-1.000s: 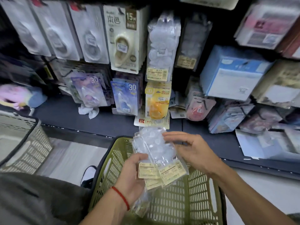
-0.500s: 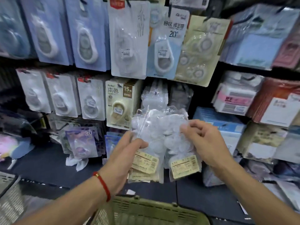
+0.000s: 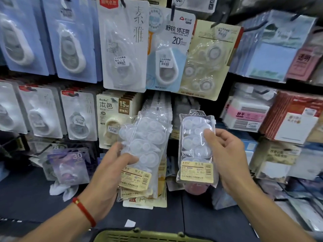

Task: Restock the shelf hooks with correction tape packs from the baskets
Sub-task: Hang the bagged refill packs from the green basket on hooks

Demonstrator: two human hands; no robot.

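My left hand (image 3: 111, 165) grips a stack of clear correction tape packs (image 3: 145, 145) with yellow labels, held up in front of the shelf. My right hand (image 3: 227, 154) holds a single clear correction tape pack (image 3: 194, 137) upright by its right edge, thumb on its front. This pack's hang hole is at the top, just below a row of hanging clear packs (image 3: 157, 107). The two hands are apart. The green basket (image 3: 139, 235) shows only its rim at the bottom edge.
The wall is crowded with hanging carded correction tapes: a white pack (image 3: 122, 46), a blue "20" pack (image 3: 167, 49), a beige "15M" pack (image 3: 113, 116). Boxed sticky notes (image 3: 248, 112) fill the right shelves. A dark shelf ledge (image 3: 35, 198) runs below.
Both hands rose from the basket to the shelf. The bundle was split: my right hand pulled one pack off to the right while my left kept the others.
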